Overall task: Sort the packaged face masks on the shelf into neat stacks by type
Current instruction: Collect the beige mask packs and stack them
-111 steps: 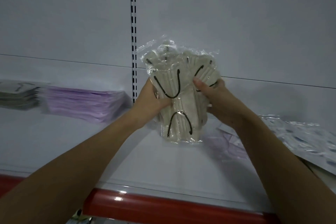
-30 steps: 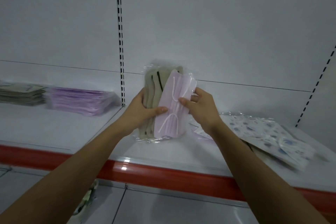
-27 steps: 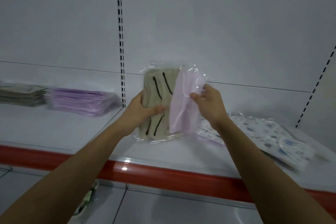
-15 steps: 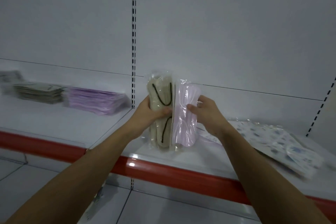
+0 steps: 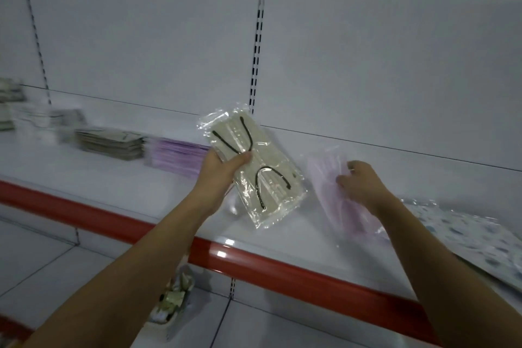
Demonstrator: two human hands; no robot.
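Left hand grips the beige mask packets, thumb across their face, above the shelf. Right-hand fingers, loosely spread, touch the pink mask packet right of the beige.

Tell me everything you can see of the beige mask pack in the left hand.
The beige mask pack is a clear, crinkled plastic sleeve holding pleated beige masks with black ear loops. It seems to hold several masks. It is held above the shelf, tilted, top end up-left, lower end toward the red edge. The left hand grips its left side, thumb across the front. The right hand is apart from it.
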